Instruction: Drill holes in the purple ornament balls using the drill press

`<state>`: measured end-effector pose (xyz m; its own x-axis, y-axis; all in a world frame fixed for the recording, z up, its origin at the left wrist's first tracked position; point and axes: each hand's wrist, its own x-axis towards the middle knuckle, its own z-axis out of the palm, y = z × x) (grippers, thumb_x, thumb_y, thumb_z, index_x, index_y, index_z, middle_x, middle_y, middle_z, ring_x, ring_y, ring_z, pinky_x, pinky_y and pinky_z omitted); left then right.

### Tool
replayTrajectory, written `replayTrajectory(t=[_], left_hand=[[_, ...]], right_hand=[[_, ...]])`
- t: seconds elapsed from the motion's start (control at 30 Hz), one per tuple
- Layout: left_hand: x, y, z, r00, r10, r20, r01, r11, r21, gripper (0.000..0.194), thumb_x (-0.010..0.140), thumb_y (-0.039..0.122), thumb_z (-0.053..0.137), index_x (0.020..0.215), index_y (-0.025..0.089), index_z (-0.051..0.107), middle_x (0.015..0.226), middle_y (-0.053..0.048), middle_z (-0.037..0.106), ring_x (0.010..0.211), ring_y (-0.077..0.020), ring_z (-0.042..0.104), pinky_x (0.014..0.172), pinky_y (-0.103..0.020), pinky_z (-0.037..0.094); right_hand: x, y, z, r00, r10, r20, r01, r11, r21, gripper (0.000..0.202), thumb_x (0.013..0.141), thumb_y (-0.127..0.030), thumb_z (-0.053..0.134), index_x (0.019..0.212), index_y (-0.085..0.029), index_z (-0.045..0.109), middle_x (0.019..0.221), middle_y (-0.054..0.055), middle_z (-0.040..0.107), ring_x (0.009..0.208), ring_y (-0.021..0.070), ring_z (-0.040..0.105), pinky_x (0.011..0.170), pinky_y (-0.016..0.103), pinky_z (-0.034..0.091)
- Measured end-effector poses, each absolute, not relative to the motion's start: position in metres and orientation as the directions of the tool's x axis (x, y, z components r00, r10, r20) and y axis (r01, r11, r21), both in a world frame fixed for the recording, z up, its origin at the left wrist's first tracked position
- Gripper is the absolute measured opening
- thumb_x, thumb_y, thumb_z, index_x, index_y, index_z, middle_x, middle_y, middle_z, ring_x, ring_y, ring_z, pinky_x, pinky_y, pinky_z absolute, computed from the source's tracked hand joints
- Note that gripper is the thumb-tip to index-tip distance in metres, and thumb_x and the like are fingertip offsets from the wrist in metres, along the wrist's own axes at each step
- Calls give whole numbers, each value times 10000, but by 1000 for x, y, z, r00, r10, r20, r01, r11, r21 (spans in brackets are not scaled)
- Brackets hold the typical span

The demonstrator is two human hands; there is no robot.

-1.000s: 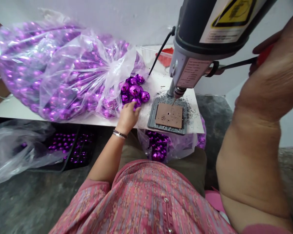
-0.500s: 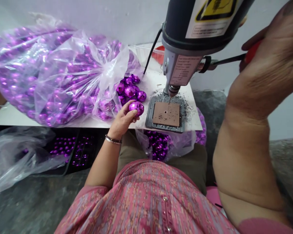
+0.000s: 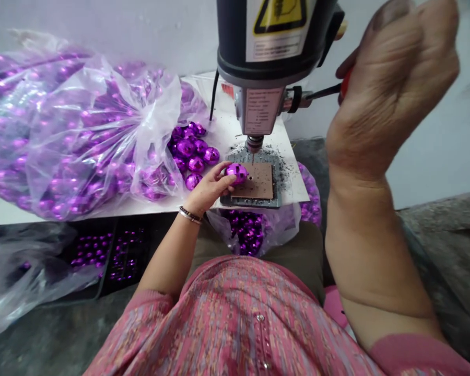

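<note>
Between the thumb and fingers of my left hand (image 3: 209,189) is a shiny purple faceted ball (image 3: 236,173). It is over the left part of a brown square board (image 3: 258,189) with a small hole, which lies on the grey base (image 3: 277,162) of a drill press (image 3: 260,107). The thin drill bit (image 3: 253,157) points down just right of the ball, seemingly apart from it. Raised at the right, my right hand (image 3: 391,78) is closed around the red knob (image 3: 347,86) of the drill press lever; its fingers are partly hidden.
Several loose purple balls (image 3: 196,149) lie left of the drill base, beside a large clear bag (image 3: 82,136) full of them. Dark shavings (image 3: 285,169) litter the white table (image 3: 297,190). An open bag of purple balls (image 3: 248,232) hangs below the front edge. Black trays (image 3: 102,282) stand lower left.
My left hand has carried the purple ball rightward from beside the loose balls to above the brown board. My right hand stays on the lever knob. The whole view has shifted somewhat.
</note>
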<state>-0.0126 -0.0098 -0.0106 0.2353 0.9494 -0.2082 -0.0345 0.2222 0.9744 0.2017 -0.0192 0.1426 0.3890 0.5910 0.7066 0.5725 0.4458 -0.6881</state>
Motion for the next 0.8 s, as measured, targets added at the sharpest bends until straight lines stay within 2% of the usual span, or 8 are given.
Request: replayTrajectory(t=[0.13, 0.23, 0.5, 0.63, 0.7, 0.8], left_hand=[[0, -2, -10, 194, 973, -125, 217, 82, 973, 491, 741, 319, 829, 1177, 165, 666, 991, -42, 747, 815, -127, 658, 704, -227, 506], [4, 2, -11, 183, 981, -55, 369, -17, 929, 490, 746, 324, 817, 1181, 157, 666, 1079, -84, 758, 939, -175, 676, 814, -281, 532], [14, 6, 7, 223, 975, 19, 692, -172, 701, 499, 766, 309, 798, 1234, 161, 710, 1061, -70, 769, 869, -181, 673, 843, -293, 527], [25, 10, 9, 299, 953, 52, 734, -264, 626, 536, 739, 278, 806, 1258, 168, 729, 1175, -82, 759, 1036, -231, 684, 976, -324, 527], [31, 11, 5, 303, 951, 68, 706, -272, 654, 607, 724, 247, 811, 1314, 149, 705, 1259, -106, 737, 1106, -246, 674, 1028, -345, 520], [35, 10, -2, 295, 955, 29, 640, -221, 736, 656, 737, 234, 804, 1370, 130, 670, 1237, -101, 747, 1081, -246, 689, 1006, -354, 536]], right_hand=[[200, -21, 142, 395, 591, 703, 550, 462, -696, 294, 1024, -196, 365, 749, -215, 260, 685, -37, 340, 660, 23, 388, 776, 204, 332], [199, -21, 141, 414, 599, 685, 543, 441, -714, 322, 1022, -206, 395, 740, -222, 240, 648, -54, 335, 632, 23, 362, 770, 199, 346], [200, -22, 138, 415, 579, 702, 484, 513, -709, 318, 1011, -212, 440, 746, -222, 262, 622, -70, 341, 609, 19, 368, 759, 175, 376], [200, -21, 136, 409, 576, 708, 471, 531, -704, 288, 1015, -248, 417, 763, -219, 279, 649, -69, 364, 621, 7, 370, 766, 175, 370], [201, -22, 135, 403, 568, 718, 485, 533, -694, 279, 1014, -264, 401, 767, -216, 279, 665, -65, 368, 631, 0, 368, 777, 173, 366], [201, -23, 135, 390, 568, 725, 517, 516, -683, 270, 1012, -260, 377, 770, -216, 267, 664, -65, 363, 635, -6, 367, 798, 165, 374]])
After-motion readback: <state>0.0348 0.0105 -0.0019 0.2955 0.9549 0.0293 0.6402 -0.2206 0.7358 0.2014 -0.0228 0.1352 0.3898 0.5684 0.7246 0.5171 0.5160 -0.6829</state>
